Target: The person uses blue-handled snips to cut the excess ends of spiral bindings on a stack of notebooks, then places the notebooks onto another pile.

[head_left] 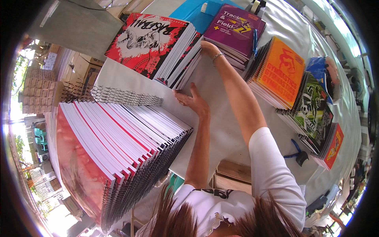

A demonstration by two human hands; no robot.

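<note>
A tall stack of unbound booklets with red, black and white covers (144,43) stands at the far side of the table. My left hand (188,100) is at its near corner, open, with thumb and fingers apart. My right hand (209,48) lies against the stack's right side, where the white page edges fan out. Its fingers look stretched along the pages, their tips partly hidden. Just beyond my right hand is a pile of purple spiral notebooks (233,29) with a blue pen (255,42) on top. Neither hand lifts anything.
At near left a long row of red-covered booklets (83,158) leans beside black spiral coils; grey coils (126,96) lie behind it. Orange (282,73), green-black (312,106) and red (333,148) notebook piles line the right. Blue-handled pliers (298,152) lie near the table's right edge.
</note>
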